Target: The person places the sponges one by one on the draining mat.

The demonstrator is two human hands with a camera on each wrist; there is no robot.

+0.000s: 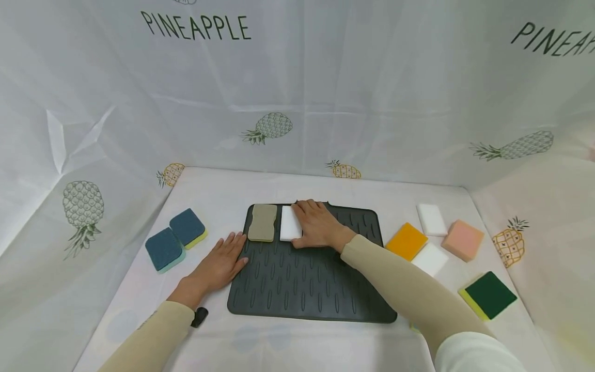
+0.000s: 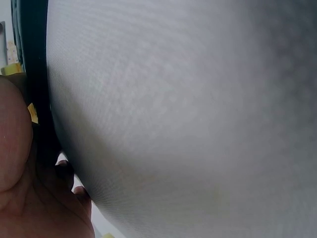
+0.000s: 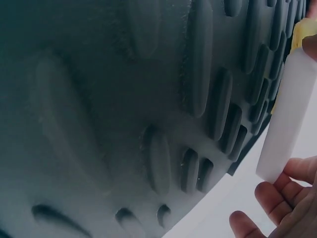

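Note:
A dark grey ridged mat (image 1: 297,281) lies flat on the table. On its upper left part rests a beige sponge with wavy sides (image 1: 262,222). Just right of it is a white rectangular sponge (image 1: 288,227), which my right hand (image 1: 318,225) grips by its two ends. The right wrist view shows this white block (image 3: 287,114) between thumb and fingers. My left hand (image 1: 220,263) lies palm down with straight fingers, touching the mat's left edge. In the left wrist view mostly pale cloth shows, with part of the palm at lower left.
Left of the mat lie two blue-topped sponges (image 1: 165,249) (image 1: 187,227). To the right are an orange sponge (image 1: 406,241), two white ones (image 1: 431,219) (image 1: 429,259), a pink one (image 1: 463,240) and a green-and-yellow one (image 1: 490,294). Pineapple-print cloth walls surround the table.

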